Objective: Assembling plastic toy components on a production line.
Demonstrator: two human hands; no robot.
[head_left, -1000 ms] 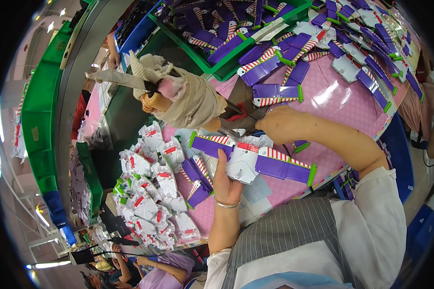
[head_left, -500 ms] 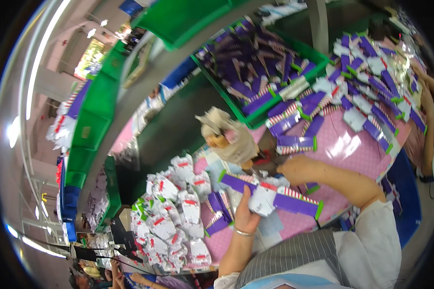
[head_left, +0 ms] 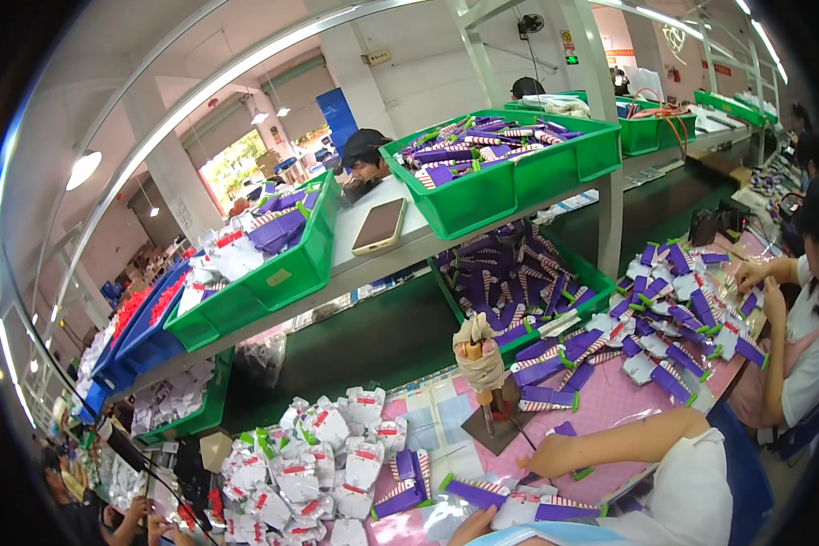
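Near the lower edge, my left hand (head_left: 475,525) is closed at the wing joint of a winged plastic piece (head_left: 569,512), with purple wings, red-and-white stripes, green tips and a white middle. The left hand is partly cut off by the frame. Just above the piece, my right hand (head_left: 553,458) has curled fingers pointing down and left; what they hold, if anything, is hidden. Ahead of it stands an upright tool with a cloth-wrapped top (head_left: 479,355) on a dark square base plate (head_left: 498,431). A dark cord runs beside the base toward my right hand.
White parts with red strips (head_left: 305,464) are heaped at left, next to purple striped wings (head_left: 409,482). A green bin (head_left: 601,296) of wings stands behind; more winged pieces (head_left: 664,318) lie at right. A shelf holds green bins (head_left: 469,205) and a phone (head_left: 379,225). Co-workers sit at right.
The view has tilted upward, so the shelf and room show more and my hands sit lower in the picture. The winged piece remains in my left hand; my right hand stays close to it.
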